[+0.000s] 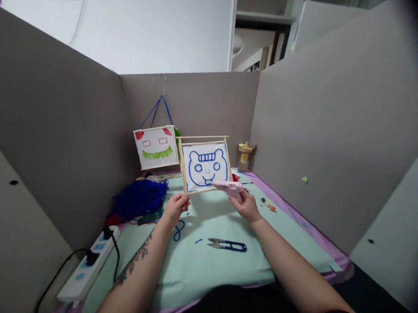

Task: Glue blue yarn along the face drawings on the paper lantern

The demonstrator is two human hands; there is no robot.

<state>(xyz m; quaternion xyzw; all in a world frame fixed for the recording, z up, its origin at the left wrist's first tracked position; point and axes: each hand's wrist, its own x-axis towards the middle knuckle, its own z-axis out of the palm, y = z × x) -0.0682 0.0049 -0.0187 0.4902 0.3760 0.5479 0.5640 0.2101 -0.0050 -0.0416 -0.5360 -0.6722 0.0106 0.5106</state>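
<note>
My left hand (176,207) grips the lower left corner of a wooden-framed white panel (205,165) and holds it upright; a blue yarn bear face is outlined on it. My right hand (246,205) holds a pink glue gun (229,187), whose nozzle points left at the panel's lower edge near the bear's mouth. Blue-handled thread snips (227,244) lie on the mint green mat (205,265) in front of me, between my forearms. A short loop of blue yarn (178,231) lies near my left wrist.
A second white panel (156,147) with red and green yarn hangs by blue cord on the back partition. A blue yarn pile (139,198) sits left, a white power strip (88,268) with black plugs lower left. A small yellow-topped bottle (245,156) stands back right. Grey partitions enclose the desk.
</note>
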